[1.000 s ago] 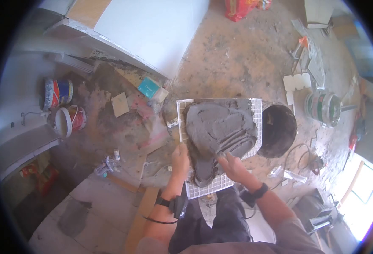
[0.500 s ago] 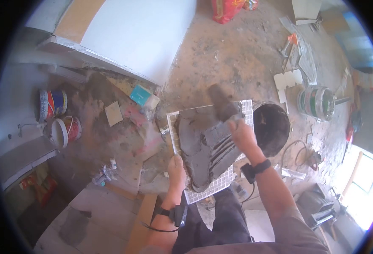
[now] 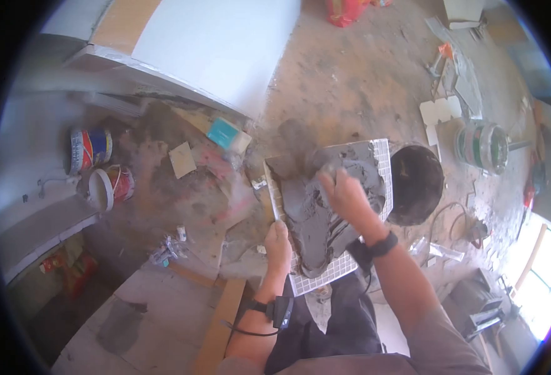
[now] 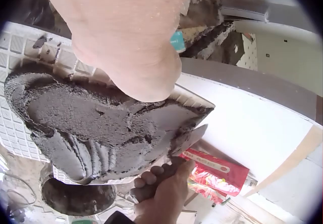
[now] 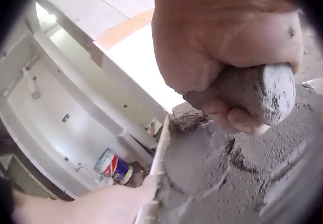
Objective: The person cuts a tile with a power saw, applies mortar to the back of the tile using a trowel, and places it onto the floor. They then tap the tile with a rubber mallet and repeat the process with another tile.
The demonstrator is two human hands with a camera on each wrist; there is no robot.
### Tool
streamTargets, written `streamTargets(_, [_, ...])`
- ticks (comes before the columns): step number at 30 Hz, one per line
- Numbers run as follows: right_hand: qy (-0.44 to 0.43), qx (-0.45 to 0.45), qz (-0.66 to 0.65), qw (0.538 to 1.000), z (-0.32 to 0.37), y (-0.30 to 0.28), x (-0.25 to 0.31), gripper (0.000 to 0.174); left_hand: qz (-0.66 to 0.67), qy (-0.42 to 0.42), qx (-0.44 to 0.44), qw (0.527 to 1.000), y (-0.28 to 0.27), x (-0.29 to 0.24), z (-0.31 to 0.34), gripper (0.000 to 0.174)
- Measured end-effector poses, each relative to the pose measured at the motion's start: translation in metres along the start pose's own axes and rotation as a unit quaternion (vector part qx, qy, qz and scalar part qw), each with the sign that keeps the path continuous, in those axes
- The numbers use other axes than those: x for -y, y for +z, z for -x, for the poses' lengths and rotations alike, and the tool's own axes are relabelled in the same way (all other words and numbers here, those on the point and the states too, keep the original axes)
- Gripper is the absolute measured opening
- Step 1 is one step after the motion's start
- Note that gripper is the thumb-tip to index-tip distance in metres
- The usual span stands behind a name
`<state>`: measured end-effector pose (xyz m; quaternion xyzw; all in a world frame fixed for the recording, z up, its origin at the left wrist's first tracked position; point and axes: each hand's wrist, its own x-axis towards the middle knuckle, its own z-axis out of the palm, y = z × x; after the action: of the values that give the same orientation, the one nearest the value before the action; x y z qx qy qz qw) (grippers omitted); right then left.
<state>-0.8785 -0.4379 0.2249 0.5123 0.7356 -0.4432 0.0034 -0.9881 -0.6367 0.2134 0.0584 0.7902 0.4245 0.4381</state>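
Observation:
A square tile, its gridded back facing up, carries a thick spread of wet grey mortar. My left hand grips the tile's left edge, with the thumb on top. In my right hand is a trowel, its fingers wrapped round the mortar-caked handle. The trowel blade shows at the tile's far left corner, low over the mortar; motion blurs it in the head view. Ridges run through the mortar on the side near the right hand.
Just right of the tile stands a dark bucket. Farther right is a clear-sided bucket. Two paint buckets, one upright and one tipped, lie at the left. A white panel rises ahead. Scraps and a teal box litter the floor.
The right hand swung the trowel out to the tile's far right side, then back leftward to its far left corner. Mortar ridges shifted and were partly smeared. The left hand keeps its grip.

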Motion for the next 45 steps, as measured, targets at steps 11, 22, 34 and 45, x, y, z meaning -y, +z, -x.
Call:
streamTargets(11, [0.060, 0.182, 0.038, 0.981, 0.132, -0.017, -0.042, 0.046, 0.151, -0.126, 0.067, 0.978, -0.015, -0.001, -0.029, 0.036])
streamTargets(22, [0.222, 0.039, 0.096, 0.970, 0.168, -0.037, -0.129, 0.048, 0.206, -0.153, 0.095, 0.962, -0.010, -0.026, -0.034, 0.050])
streamTargets(34, [0.309, -0.070, -0.129, 0.940, 0.221, -0.106, -0.119, 0.056, 0.147, -0.150, 0.103, 0.972, -0.014, -0.035, -0.041, 0.061])
streamTargets(45, [0.502, 0.085, -0.212, 0.834, -0.026, -0.102, -0.359, 0.050, 0.008, -0.144, -0.127, 0.981, -0.008, -0.032, -0.025, 0.062])
